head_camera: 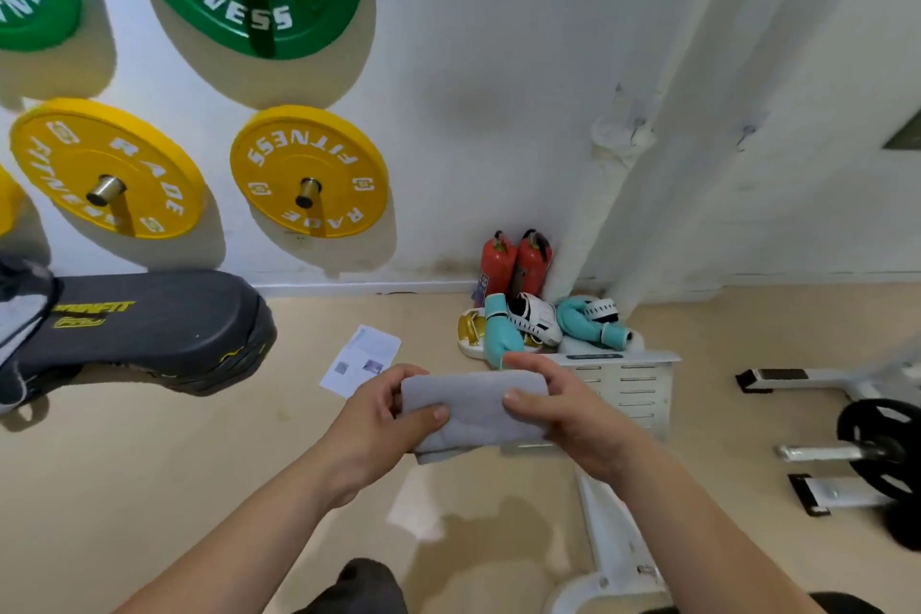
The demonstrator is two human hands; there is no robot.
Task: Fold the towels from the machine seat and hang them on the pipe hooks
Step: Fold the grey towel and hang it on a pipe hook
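Note:
A small grey towel [473,409], folded into a compact rectangle, is held in the air in front of me. My left hand [383,414] grips its left edge, thumb on top. My right hand [558,409] grips its right edge, thumb over the front. On the far left lies the black padded machine seat [159,324], with more grey and white cloth [20,324] draped on its left end. A white vertical pipe [663,105] runs up the wall at the right, with a small hook [635,127] on it and another hook [747,135] beside it.
Green and yellow weight plates [309,170] hang on the wall. Two red fire extinguishers [516,264], teal boxing gloves [503,334] and a white perforated metal panel [628,384] sit by the pipe's foot. A paper sheet [361,359] lies on the beige floor. A barbell rack [857,449] stands right.

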